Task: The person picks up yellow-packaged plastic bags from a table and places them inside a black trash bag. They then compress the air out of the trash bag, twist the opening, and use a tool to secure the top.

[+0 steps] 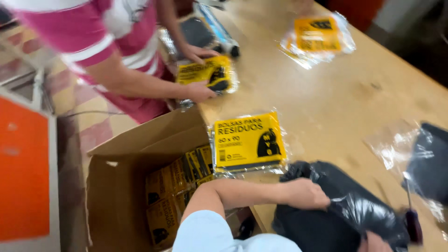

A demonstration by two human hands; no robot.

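- The open cardboard box [140,186] sits below the surface edge, to the left of the person's left hand [305,193]; yellow packets [177,179] stand packed inside it. A packet slid carelessly off the edge could, by the look of it, miss the box and drop to the floor.
- The yellow-labelled packet [248,142] lies flat on the wooden surface [336,102], just beyond the left hand and close to the edge, so a sweep of the forearm might knock it off.
- The left hand is closed, fingers curled down onto the black plastic bag [336,214], gripping its crumpled top.
- The slick black plastic bag bunches between both hands; it could probably slip from the grip or tear if tugged hard.
- The right hand [373,242] shows only at the bottom edge, touching the bag; whether it is closed cannot be told.
- A dark-handled tool [413,219] lies just right of the right hand, where the bag could snag it.
- A co-worker's hands [200,91] press another packet [207,73] far beyond the left hand.
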